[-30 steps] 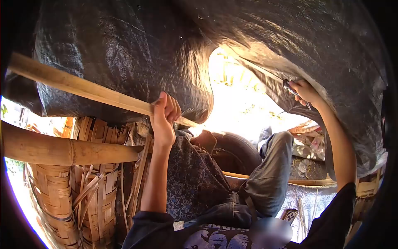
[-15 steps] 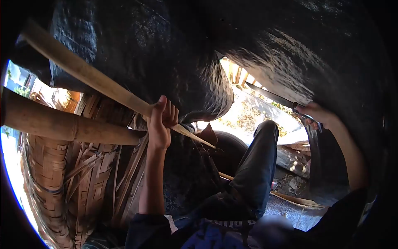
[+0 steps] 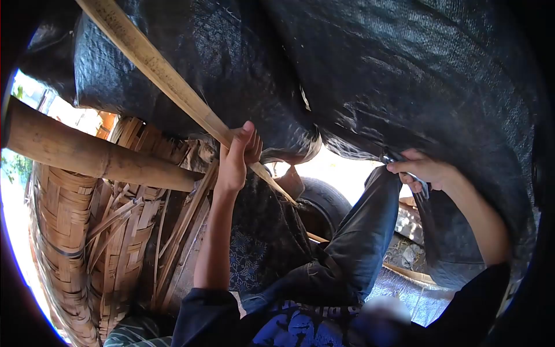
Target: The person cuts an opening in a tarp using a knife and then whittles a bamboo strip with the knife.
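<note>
A bamboo strip [image 3: 159, 68] is slanting through our left fist [image 3: 237, 157] toward the tire [image 3: 327, 198]. Our right hand [image 3: 432, 170] is gripping a knife [image 3: 394, 157].

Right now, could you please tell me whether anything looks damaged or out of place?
Yes: below the thick bamboo pole, several strips jut out askew beside the woven bamboo, unlike its tidy weave.

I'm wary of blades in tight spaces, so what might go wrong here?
The knife in the right hand appears close to the raised knee; a slip might cut it, though the blade is hard to make out. The dark sheet hangs right by that hand and might snag. The long bamboo strip might swing if the left hand loosens.
</note>
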`<act>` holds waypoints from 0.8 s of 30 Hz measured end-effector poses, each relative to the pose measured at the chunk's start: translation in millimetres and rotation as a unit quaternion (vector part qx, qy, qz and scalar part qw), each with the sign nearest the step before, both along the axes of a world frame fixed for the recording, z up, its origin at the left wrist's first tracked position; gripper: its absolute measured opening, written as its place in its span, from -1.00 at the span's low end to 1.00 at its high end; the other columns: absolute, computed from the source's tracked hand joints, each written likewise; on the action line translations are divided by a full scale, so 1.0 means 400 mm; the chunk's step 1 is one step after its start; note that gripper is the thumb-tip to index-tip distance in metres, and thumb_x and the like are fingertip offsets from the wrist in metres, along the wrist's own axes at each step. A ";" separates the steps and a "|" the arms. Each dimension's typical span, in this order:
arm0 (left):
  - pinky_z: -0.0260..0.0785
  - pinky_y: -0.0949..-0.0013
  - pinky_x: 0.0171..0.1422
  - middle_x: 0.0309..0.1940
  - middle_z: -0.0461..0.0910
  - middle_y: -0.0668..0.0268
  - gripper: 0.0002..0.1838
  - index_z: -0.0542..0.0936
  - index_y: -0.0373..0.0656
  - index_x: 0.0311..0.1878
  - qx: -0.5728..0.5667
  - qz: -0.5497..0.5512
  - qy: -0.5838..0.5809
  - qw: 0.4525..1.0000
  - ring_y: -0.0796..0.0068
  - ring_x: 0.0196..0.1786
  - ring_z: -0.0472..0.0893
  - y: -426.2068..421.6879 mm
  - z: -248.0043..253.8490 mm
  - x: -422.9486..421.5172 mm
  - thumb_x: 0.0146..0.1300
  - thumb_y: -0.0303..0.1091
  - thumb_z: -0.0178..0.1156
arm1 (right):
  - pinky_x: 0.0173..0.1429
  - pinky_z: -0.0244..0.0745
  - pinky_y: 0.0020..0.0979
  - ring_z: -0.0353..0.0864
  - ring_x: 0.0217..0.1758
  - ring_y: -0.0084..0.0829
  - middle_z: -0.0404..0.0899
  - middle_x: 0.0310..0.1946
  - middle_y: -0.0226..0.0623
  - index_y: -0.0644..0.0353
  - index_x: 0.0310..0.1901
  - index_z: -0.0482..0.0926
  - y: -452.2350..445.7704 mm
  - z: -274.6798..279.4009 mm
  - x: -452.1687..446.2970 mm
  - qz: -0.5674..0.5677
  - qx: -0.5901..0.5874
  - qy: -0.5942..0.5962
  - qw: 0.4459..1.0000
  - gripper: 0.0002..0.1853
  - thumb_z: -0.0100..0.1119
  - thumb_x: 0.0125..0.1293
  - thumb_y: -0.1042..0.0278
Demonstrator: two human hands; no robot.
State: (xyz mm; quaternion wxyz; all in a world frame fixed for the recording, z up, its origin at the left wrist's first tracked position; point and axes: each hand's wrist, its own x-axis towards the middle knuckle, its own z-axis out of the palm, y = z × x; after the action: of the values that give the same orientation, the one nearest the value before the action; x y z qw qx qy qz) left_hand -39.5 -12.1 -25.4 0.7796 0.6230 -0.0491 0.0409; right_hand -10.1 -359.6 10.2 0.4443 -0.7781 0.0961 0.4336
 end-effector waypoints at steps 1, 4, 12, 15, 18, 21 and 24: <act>-0.20 0.47 -0.59 -0.78 -0.05 0.50 -0.46 0.05 -0.01 -0.72 0.020 -0.013 -0.007 1.000 0.66 -0.70 -0.06 0.001 -0.010 -0.004 0.32 0.02 -0.09 | -0.70 0.12 -0.63 0.22 -0.74 -0.70 0.30 -0.69 -0.49 0.22 -0.26 0.35 0.005 -0.008 -0.010 -0.017 0.017 0.035 0.999 -0.65 0.23 0.17 0.14; -0.21 0.47 -0.57 -0.76 -0.06 0.53 -0.47 0.06 -0.04 -0.71 0.040 -0.037 -0.011 0.998 0.69 -0.67 -0.03 0.008 -0.029 -0.014 0.33 -0.07 -0.04 | -0.67 0.14 -0.62 0.23 -0.74 -0.69 0.26 -0.70 -0.51 0.19 -0.30 0.32 0.011 -0.065 -0.066 -0.050 0.062 0.072 0.994 -0.68 0.26 0.15 0.22; -0.26 0.45 -0.60 -0.81 -0.06 0.51 -0.46 0.02 -0.01 -0.75 -0.104 -0.077 -0.053 0.990 0.66 -0.71 -0.12 0.057 0.079 -0.026 0.34 -0.15 -0.07 | -0.66 0.13 -0.57 0.24 -0.76 -0.68 0.28 -0.74 -0.51 0.14 -0.34 0.30 0.009 -0.051 -0.138 -0.045 0.153 0.071 0.985 -0.77 0.22 0.14 0.44; -0.27 0.45 -0.60 -0.83 -0.10 0.51 -0.45 -0.01 0.01 -0.76 -0.080 -0.060 -0.048 0.994 0.66 -0.72 -0.16 0.059 0.090 -0.006 0.36 -0.13 -0.12 | -0.64 0.16 -0.58 0.27 -0.75 -0.68 0.29 -0.75 -0.50 0.16 -0.34 0.31 0.015 -0.048 -0.143 -0.024 0.145 0.054 0.988 -0.76 0.23 0.15 0.38; -0.27 0.45 -0.60 -0.84 -0.11 0.51 -0.45 -0.01 0.01 -0.76 -0.083 -0.059 -0.022 0.995 0.66 -0.72 -0.17 0.064 0.086 -0.002 0.36 -0.14 -0.13 | -0.63 0.17 -0.58 0.27 -0.75 -0.67 0.29 -0.75 -0.51 0.18 -0.35 0.31 0.021 -0.038 -0.157 -0.025 0.138 0.056 0.989 -0.76 0.22 0.16 0.39; -0.28 0.45 -0.60 -0.83 -0.11 0.52 -0.45 -0.01 0.01 -0.77 -0.066 -0.083 -0.067 0.992 0.66 -0.72 -0.17 0.084 0.124 -0.014 0.35 -0.16 -0.09 | -0.63 0.17 -0.59 0.26 -0.76 -0.67 0.28 -0.75 -0.52 0.19 -0.38 0.31 0.012 -0.034 -0.168 -0.023 0.152 0.071 0.985 -0.77 0.22 0.16 0.40; -0.29 0.45 -0.60 -0.83 -0.12 0.54 -0.44 0.00 0.02 -0.78 -0.046 -0.057 -0.056 0.996 0.67 -0.72 -0.17 0.089 0.153 0.000 0.33 -0.15 -0.05 | -0.63 0.17 -0.59 0.26 -0.77 -0.67 0.27 -0.76 -0.52 0.18 -0.41 0.31 0.007 -0.032 -0.175 -0.013 0.167 0.076 0.983 -0.77 0.22 0.15 0.39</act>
State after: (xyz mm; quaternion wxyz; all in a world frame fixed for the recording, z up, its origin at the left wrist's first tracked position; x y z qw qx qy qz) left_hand -39.6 23.6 35.6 0.8045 0.5795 -0.1257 0.0337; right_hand -80.1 -356.7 -2.5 0.5651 -0.6565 0.0657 0.4953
